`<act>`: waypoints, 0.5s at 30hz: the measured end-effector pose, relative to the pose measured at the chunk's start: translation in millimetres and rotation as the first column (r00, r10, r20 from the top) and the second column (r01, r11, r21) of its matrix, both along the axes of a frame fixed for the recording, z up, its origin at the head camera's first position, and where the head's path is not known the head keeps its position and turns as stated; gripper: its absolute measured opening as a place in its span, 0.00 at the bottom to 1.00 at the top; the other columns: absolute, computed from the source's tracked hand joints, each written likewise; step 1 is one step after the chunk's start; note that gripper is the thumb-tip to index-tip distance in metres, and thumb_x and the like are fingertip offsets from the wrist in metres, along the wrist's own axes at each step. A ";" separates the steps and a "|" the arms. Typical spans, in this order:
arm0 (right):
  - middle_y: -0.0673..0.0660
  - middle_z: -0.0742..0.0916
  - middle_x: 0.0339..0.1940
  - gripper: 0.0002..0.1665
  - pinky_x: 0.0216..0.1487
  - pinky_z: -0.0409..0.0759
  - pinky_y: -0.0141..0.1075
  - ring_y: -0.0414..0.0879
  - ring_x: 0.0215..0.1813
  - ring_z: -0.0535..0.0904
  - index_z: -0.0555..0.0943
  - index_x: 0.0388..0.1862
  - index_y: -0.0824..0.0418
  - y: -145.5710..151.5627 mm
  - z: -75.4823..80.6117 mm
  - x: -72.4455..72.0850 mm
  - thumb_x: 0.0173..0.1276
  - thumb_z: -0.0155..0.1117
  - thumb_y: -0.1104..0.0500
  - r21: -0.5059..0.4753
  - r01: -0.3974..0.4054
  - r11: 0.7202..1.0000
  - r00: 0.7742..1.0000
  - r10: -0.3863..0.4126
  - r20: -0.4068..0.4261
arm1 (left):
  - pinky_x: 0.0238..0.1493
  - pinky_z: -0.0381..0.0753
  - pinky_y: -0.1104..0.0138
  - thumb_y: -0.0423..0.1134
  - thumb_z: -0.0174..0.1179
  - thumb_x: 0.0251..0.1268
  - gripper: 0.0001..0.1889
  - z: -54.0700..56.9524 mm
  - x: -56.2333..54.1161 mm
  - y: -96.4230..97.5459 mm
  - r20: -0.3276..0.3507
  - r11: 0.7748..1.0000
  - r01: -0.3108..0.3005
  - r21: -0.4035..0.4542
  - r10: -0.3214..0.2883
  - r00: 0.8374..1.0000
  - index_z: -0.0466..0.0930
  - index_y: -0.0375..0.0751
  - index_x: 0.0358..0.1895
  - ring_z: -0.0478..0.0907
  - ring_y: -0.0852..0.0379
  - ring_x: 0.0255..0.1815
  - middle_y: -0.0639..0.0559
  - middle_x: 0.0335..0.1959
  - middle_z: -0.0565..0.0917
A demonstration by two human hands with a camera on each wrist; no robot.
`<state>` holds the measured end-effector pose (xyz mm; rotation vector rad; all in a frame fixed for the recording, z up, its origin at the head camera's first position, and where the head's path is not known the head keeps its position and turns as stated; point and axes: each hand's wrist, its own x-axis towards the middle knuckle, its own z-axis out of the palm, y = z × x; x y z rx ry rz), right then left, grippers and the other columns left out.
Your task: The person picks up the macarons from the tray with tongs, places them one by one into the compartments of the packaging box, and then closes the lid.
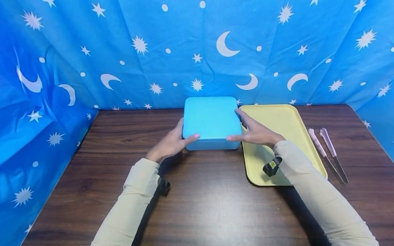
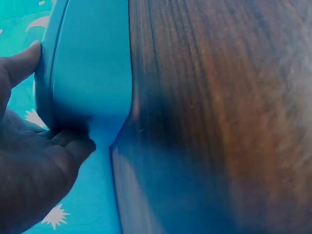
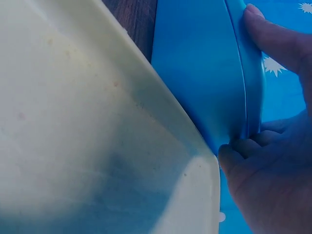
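A light blue lidded box [image 1: 212, 118] stands on the wooden table near its back edge, with the lid on. My left hand [image 1: 170, 142] grips its left side, thumb at the front edge of the lid. On the opposite side my right hand [image 1: 256, 130] holds the box, thumb also at the lid's front edge. In the left wrist view, the left fingers [image 2: 73, 146] press the side wall. The right wrist view shows the right fingers [image 3: 243, 148] against the box's side, around the seam of the lid.
A yellow tray [image 1: 284, 123] lies right beside the box, under my right forearm. Pink-handled metal tongs [image 1: 328, 155] lie to the right of the tray. Behind the table [image 1: 200, 203] hangs a blue curtain [image 1: 180, 35] with white moons and stars.
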<state>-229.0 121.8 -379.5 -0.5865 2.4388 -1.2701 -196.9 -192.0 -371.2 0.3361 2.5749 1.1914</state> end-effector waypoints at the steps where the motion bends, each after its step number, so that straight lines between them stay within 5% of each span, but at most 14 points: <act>1: 0.56 0.45 0.85 0.69 0.79 0.47 0.54 0.55 0.84 0.42 0.38 0.85 0.56 -0.1 0.3 -0.8 0.62 0.74 0.38 0.015 0.005 1.000 1.000 -0.005 -0.007 | 0.79 0.45 0.48 0.63 0.55 0.73 0.55 1.7 -1.2 0.3 -0.013 1.000 0.000 -0.030 0.000 1.000 0.26 0.43 0.82 0.39 0.46 0.83 0.42 0.84 0.36; 8: 0.54 0.42 0.85 0.64 0.80 0.43 0.56 0.52 0.84 0.37 0.42 0.85 0.56 -12.2 4.0 -14.4 0.66 0.62 0.28 0.118 0.077 0.990 0.992 -0.064 -0.110 | 0.80 0.40 0.52 0.69 0.41 0.75 0.51 13.5 -25.5 19.9 -0.199 0.962 -0.028 -0.271 -0.027 0.980 0.32 0.33 0.81 0.31 0.44 0.83 0.37 0.83 0.31; 15: 0.62 0.42 0.85 0.57 0.80 0.45 0.54 0.55 0.84 0.37 0.42 0.84 0.64 -27.7 -5.0 -25.4 0.75 0.49 0.30 0.259 0.099 0.961 0.968 -0.033 -0.248 | 0.80 0.33 0.57 0.65 0.33 0.79 0.45 3.0 -45.8 43.4 -0.256 0.896 -0.024 -0.443 -0.101 0.962 0.38 0.30 0.81 0.31 0.45 0.83 0.35 0.83 0.37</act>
